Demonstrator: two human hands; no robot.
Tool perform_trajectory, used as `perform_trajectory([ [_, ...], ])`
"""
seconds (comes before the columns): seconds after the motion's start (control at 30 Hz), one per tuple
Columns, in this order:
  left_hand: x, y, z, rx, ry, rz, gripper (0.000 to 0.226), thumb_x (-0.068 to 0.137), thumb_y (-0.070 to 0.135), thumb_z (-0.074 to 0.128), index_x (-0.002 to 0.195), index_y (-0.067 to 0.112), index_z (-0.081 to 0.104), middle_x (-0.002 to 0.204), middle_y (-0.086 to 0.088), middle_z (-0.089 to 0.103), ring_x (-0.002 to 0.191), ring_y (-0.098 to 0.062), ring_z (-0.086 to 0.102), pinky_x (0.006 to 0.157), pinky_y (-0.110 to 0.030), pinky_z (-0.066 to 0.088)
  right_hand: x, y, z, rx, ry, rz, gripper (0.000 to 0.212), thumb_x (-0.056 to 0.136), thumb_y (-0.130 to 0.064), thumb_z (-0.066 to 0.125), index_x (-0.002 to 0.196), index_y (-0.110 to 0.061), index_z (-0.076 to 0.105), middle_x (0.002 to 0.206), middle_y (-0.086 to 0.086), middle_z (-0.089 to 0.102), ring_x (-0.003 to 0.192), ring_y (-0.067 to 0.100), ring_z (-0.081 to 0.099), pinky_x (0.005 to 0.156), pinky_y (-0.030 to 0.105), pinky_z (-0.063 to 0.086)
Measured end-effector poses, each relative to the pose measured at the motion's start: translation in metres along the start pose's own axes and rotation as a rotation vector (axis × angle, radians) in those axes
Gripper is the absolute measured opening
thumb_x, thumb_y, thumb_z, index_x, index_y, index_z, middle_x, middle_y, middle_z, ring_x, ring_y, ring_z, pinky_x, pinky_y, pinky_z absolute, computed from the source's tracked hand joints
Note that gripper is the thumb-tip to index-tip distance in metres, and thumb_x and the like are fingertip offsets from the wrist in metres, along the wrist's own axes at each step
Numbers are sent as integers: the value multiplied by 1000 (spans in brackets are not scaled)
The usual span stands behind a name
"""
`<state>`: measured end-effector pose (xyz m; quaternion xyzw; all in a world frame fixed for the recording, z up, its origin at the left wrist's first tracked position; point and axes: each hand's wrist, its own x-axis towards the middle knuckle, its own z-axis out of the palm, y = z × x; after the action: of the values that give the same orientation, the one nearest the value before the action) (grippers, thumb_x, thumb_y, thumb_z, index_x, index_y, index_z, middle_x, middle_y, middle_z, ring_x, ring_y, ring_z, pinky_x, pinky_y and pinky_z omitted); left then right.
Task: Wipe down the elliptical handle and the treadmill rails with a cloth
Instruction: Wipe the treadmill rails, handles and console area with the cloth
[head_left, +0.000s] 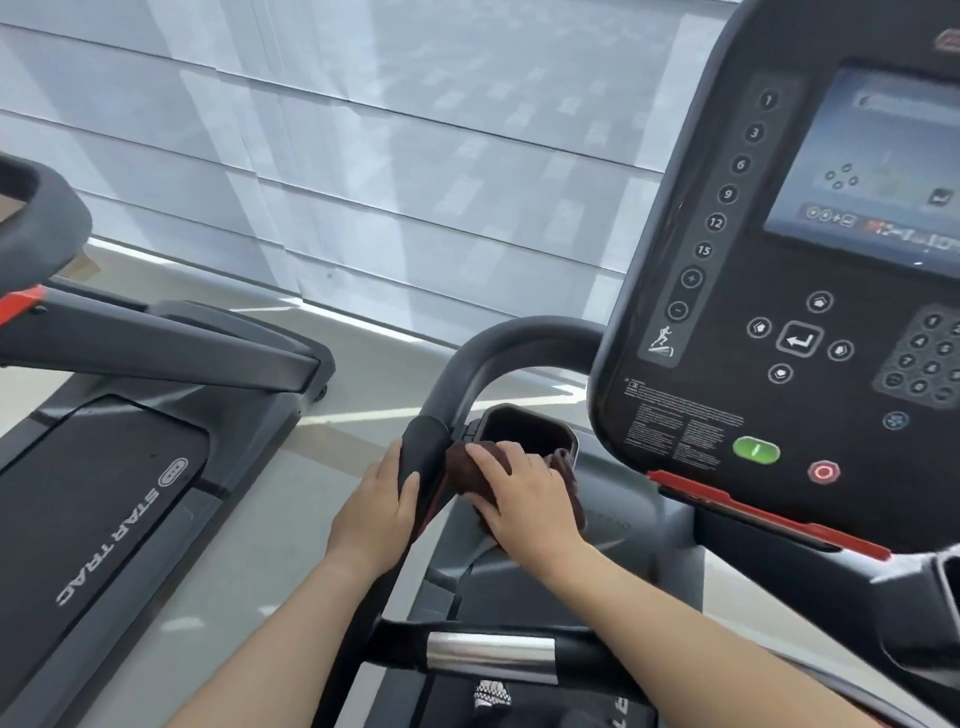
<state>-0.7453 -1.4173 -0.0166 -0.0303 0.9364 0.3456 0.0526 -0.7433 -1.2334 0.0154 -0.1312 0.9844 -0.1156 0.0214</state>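
Note:
The treadmill's black left rail (470, 364) curves up from the console and runs down toward me. My left hand (376, 512) rests on the rail's outer side, thumb hooked over it. A dark brown cloth (462, 470) is bunched against the rail's inner side, just below the cup holder (530, 431). My right hand (524, 499) lies flat on the cloth and presses it down. A chrome sensor grip (491, 654) sits on the cross bar nearer to me.
The console (779, 322) with screen, keypad, green and red buttons fills the right. A red safety bar (769, 514) runs under it. A second treadmill (104, 493) stands to the left across a grey floor gap. Window blinds are ahead.

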Motion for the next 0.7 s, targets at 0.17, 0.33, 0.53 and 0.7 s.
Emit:
perform_trajectory([
  [0.17, -2, 0, 0, 2, -2, -8, 50, 96, 37, 30, 144, 24, 21, 141, -8, 43, 118, -27, 48, 92, -41, 42, -23, 26, -16, 11, 29, -125, 43, 91, -29, 57, 133, -21, 50, 127, 12, 54, 100, 35, 55, 84, 48, 45],
  [0.33, 1, 0, 1, -8, 1, -7, 50, 96, 35, 31, 144, 25, 22, 139, -7, 45, 115, -26, 50, 90, -41, 45, -21, 35, -21, 110, 280, -49, 42, 81, -16, 72, 122, -14, 61, 118, 16, 61, 100, 38, 59, 81, 50, 50],
  [0.53, 2, 1, 0, 2, -3, -20, 52, 96, 35, 31, 145, 23, 20, 141, -7, 43, 118, -26, 49, 92, -41, 44, -8, 41, -15, 247, 152, 8, 39, 90, -23, 60, 129, -21, 55, 126, 5, 56, 111, 30, 51, 95, 46, 40],
  [0.7, 0, 1, -4, 28, -35, -34, 53, 96, 38, 33, 145, 25, 18, 142, -6, 42, 121, -25, 48, 94, -41, 44, 3, 20, -24, 461, 181, -118, 39, 92, -29, 56, 130, -27, 50, 126, -3, 54, 113, 18, 50, 99, 31, 38],
])
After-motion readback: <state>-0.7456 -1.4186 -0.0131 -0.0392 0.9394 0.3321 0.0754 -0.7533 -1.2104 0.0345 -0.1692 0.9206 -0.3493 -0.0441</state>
